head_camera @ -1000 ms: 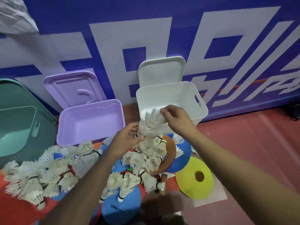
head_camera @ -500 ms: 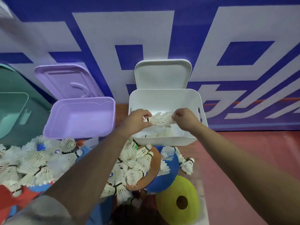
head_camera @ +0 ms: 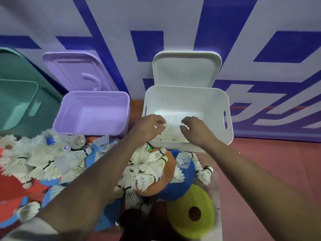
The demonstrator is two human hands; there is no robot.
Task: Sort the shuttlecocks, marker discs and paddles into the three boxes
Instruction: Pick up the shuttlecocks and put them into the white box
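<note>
Shuttlecocks (head_camera: 171,136) lie heaped against the near wall inside the white box (head_camera: 229,122). My left hand (head_camera: 149,126) and right hand (head_camera: 196,129) hover just above them, fingers loosely curled, gripping nothing I can see. I judge the step goes best with both hands low over the box and lifted straight up, so no feathers snag and spill out. The next scoop should come from the pile (head_camera: 52,159) left of the box. A yellow disc (head_camera: 205,223) and a blue disc (head_camera: 189,185) lie nearer me than the box, partly under loose shuttlecocks. The purple box (head_camera: 93,129) sits left of it. Everything rests on a red floor (head_camera: 260,162), with a blue-and-white banner (head_camera: 225,32) behind.
</note>
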